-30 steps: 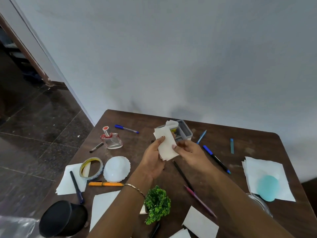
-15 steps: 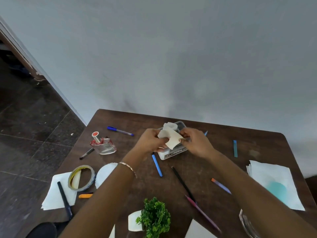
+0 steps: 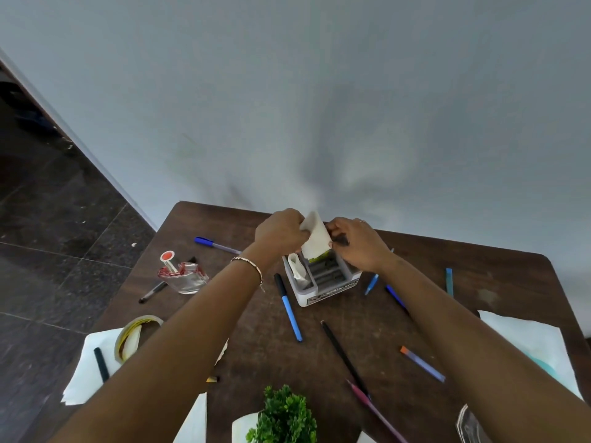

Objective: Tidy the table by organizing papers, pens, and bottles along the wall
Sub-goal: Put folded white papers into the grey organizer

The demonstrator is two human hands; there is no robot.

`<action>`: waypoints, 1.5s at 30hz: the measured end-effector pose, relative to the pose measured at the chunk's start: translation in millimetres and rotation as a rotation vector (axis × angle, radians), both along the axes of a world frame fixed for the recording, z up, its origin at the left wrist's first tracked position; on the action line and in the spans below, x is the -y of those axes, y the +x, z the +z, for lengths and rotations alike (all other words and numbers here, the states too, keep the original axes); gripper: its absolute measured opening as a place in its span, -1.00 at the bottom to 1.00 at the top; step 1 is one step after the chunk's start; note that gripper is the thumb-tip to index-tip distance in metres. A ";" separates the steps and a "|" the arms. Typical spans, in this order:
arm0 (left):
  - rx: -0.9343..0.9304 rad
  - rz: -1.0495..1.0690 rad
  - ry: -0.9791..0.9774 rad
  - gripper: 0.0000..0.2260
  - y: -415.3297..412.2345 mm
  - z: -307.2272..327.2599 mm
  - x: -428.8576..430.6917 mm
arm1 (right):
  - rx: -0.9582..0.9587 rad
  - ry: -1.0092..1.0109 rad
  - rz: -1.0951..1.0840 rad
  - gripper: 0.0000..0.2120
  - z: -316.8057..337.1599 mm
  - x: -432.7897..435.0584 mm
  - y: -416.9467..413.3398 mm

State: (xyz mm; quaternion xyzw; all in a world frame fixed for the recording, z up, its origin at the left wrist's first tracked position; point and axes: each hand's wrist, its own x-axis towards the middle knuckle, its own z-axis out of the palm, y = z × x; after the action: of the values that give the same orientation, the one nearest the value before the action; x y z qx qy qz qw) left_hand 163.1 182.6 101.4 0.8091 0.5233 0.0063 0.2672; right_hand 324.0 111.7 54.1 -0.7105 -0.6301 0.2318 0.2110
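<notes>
Grip: left hand (image 3: 281, 233) and right hand (image 3: 355, 247) pinch folded paper (image 3: 315, 243) from either side, far centre of worktop (image 3: 351, 330). Long axis near upright; lower end at top of organizer (image 3: 326, 297) directly below hands, beside wall (image 3: 319, 123).

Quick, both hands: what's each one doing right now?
Left hand: closed, pinching the folded paper.
Right hand: closed, pinching the same folded paper.

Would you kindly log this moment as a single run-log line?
left hand: pinches folded paper | right hand: pinches it too | paper: lower edge at white organizer | blue pen: on table beside organizer
</notes>
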 end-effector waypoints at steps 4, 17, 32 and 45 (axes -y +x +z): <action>-0.042 -0.009 0.128 -0.87 2.1 0.3 -1.1 | 0.059 0.066 -0.013 -0.80 -4.7 -4.6 0.6; 0.191 0.012 0.174 -0.77 -4.0 -7.0 7.3 | 0.258 0.150 -0.007 -0.81 1.7 -4.7 -4.0; 0.118 -0.054 0.261 -0.74 -11.5 -17.4 13.1 | 0.254 0.087 0.053 -0.82 1.3 -0.8 -5.5; 0.237 -0.022 0.267 -0.76 -5.4 -17.9 12.9 | 0.188 0.123 -0.015 -0.70 6.8 -0.5 -4.1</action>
State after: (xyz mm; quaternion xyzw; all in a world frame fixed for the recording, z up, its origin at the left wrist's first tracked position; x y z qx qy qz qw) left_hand 157.7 169.6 83.5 0.8366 0.4740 0.1682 0.2172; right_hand 319.9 112.1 60.9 -0.7194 -0.6547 0.1235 0.1961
